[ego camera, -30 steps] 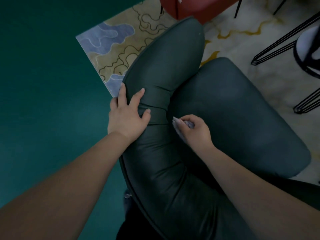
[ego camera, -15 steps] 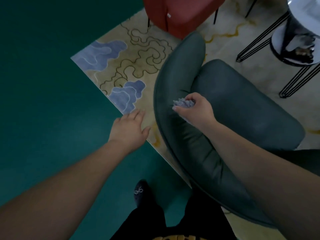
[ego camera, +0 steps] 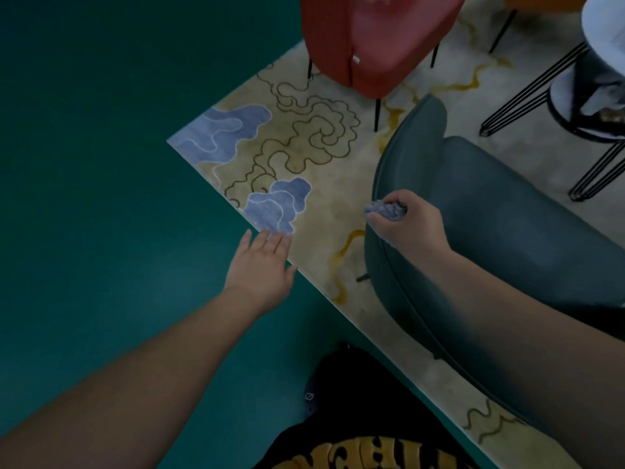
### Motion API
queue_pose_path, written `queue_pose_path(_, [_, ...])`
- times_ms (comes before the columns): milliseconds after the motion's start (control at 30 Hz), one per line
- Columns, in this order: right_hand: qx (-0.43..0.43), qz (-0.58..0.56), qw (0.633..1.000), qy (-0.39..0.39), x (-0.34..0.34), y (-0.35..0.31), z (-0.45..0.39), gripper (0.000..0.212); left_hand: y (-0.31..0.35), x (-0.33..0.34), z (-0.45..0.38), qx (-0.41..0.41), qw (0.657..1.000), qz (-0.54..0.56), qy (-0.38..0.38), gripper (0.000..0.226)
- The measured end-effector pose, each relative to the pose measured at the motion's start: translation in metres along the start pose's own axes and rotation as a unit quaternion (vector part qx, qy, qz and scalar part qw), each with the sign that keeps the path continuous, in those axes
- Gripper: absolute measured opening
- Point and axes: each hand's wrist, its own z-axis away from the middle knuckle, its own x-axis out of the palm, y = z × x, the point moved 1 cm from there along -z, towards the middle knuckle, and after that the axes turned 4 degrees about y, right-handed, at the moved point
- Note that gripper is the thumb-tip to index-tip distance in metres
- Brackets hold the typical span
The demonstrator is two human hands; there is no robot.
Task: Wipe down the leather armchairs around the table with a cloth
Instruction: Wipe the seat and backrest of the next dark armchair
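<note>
On smooth green leather armchair (ego camera: 507, 231), right hand (ego camera: 411, 228) fingers clench crumpled, seemingly nubby cloth (ego camera: 385, 209); left hand (ego camera: 262, 275) fingers released

Our left hand (ego camera: 258, 272) is off the green armchair (ego camera: 490, 231) now, fingers spread over the floor (ego camera: 84, 198), while our right hand (ego camera: 411, 226) carries the cloth (ego camera: 385, 209) up its back edge.
</note>
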Motion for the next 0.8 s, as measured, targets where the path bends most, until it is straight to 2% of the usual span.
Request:
queue_pose_path(167, [-0.014,0.000,1.000,-0.011,0.010,-0.019,-0.044,0.024,-0.010,-0.015,-0.050,0.018,1.000,0.019,0.002,0.063])
queue_pose_path(600, [0.032,-0.030,0.998,-0.044,0.040,-0.058,-0.190,0.024,-0.093,-0.074,-0.190,-0.033,0.999,0.034,0.007,0.060])
queue_pose_path(800, [0.062,-0.014,0.997,-0.038,0.057,-0.077,-0.257,0.023,-0.125,-0.101,-0.278,0.020,0.999,0.039,0.010,0.059])
